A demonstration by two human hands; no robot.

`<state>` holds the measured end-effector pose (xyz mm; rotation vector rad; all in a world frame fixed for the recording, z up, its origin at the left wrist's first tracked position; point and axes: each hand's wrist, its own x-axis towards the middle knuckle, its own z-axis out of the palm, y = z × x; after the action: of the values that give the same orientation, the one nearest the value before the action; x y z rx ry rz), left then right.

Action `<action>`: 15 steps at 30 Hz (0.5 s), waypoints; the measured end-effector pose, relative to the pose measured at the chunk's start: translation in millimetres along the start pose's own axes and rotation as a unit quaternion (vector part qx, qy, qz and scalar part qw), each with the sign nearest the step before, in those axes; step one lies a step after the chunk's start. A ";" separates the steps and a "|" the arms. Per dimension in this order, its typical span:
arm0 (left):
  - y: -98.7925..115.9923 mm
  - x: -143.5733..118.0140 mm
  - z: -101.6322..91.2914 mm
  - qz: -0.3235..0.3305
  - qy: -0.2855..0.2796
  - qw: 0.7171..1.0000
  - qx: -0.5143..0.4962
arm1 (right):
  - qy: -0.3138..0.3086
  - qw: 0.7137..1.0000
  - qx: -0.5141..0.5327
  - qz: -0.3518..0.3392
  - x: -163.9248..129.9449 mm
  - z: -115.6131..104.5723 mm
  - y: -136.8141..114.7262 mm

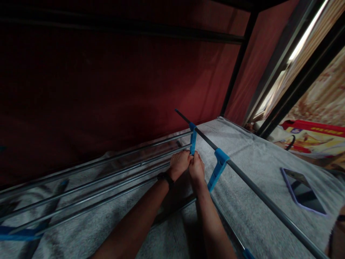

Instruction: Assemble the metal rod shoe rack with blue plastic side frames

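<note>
My left hand, with a dark band at its wrist, is closed around the end of a thin grey metal rod. Against it, my right hand is closed on the lower end of a blue plastic bracket; the fingertips of both are hidden. This bracket hangs from a thicker dark grey pole. A second blue bracket sits on the same pole, right of my hands. Several parallel rods run left to another blue bracket.
Beneath the rack frame lies a pale fleecy blanket. A phone in a purple case rests to the right. Beyond it is a red and yellow printed package. Dark bed-frame bars stand before a red wall covering.
</note>
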<state>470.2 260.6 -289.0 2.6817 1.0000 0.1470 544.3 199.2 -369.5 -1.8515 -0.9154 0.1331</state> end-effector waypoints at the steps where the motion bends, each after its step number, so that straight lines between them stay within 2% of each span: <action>1: -1.2 1.5 0.0 -0.003 0.000 1.000 -0.006 | -0.001 1.000 -0.003 -0.001 0.0 -0.2 -0.3; 9: -8.0 8.5 8.5 -0.001 0.006 1.000 0.010 | -0.049 0.996 -0.068 0.019 1.5 -3.8 -3.9; 15: -4.8 4.0 7.1 0.004 -0.009 0.999 0.037 | -0.045 0.995 -0.086 0.021 2.5 -0.7 -0.1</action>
<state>471.6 265.1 -297.2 2.7497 1.0076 0.0899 546.3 200.3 -368.3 -2.0387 -0.9755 0.1687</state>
